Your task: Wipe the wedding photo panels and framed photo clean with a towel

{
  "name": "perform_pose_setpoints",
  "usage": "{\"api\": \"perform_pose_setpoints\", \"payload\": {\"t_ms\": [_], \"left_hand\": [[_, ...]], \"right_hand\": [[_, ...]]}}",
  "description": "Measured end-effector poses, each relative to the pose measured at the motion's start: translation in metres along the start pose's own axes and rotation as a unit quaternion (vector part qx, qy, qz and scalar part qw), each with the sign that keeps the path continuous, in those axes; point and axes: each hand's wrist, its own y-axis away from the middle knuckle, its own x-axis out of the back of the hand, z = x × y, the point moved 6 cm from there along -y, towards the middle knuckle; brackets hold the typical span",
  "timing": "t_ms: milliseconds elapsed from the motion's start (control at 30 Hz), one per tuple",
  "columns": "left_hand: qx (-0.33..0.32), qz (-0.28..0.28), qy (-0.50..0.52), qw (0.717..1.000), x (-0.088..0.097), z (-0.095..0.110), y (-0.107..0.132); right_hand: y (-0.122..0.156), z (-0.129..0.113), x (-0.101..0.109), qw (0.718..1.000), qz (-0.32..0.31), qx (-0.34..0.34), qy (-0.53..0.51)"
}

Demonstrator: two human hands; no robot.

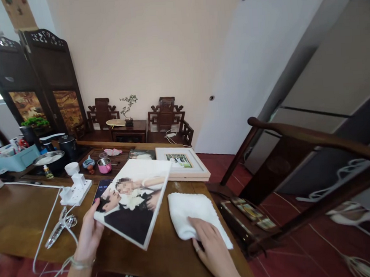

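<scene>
My left hand is closed on the left edge of a photo panel, a white-edged board with a wedding picture. The panel is tilted above the wooden table. A folded white cloth lies near the table's right edge. Over its lower part rests my right hand, with the fingertips on the fabric; whether they pinch it is hard to make out. Behind the panel, a phone shows its lit screen. A white picture frame lies flat at the table's far right corner.
A white power strip with cables stands left of the panel. Beyond it are a pink cup, a white cup and a blue basket. A wooden chair stands on the right, close to the table.
</scene>
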Motion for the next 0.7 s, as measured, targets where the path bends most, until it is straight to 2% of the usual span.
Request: {"api": "perform_pose_setpoints", "payload": {"t_ms": [100, 200, 300, 400, 500, 700], "left_hand": [[0.039, -0.005, -0.037, 0.999, 0.005, -0.007, 0.007], [0.084, -0.012, -0.069, 0.994, 0.011, -0.016, 0.004], [0.087, -0.035, -0.092, 0.991, 0.017, -0.023, -0.006], [0.060, -0.080, -0.124, 0.987, 0.016, -0.030, -0.015], [0.042, -0.131, -0.169, 0.976, 0.006, -0.042, -0.018], [0.068, -0.226, -0.214, 0.948, -0.032, -0.072, -0.017]], "right_hand": [[0.003, 0.013, 0.012, 0.999, 0.041, -0.020, 0.009], [0.016, 0.034, 0.038, 0.988, 0.131, -0.075, 0.041], [0.035, 0.053, 0.068, 0.963, 0.224, -0.130, 0.081], [0.048, 0.057, 0.086, 0.946, 0.274, -0.138, 0.104], [0.046, 0.044, 0.087, 0.960, 0.256, -0.065, 0.094], [0.024, 0.003, 0.068, 0.982, 0.135, 0.117, 0.059]]}}
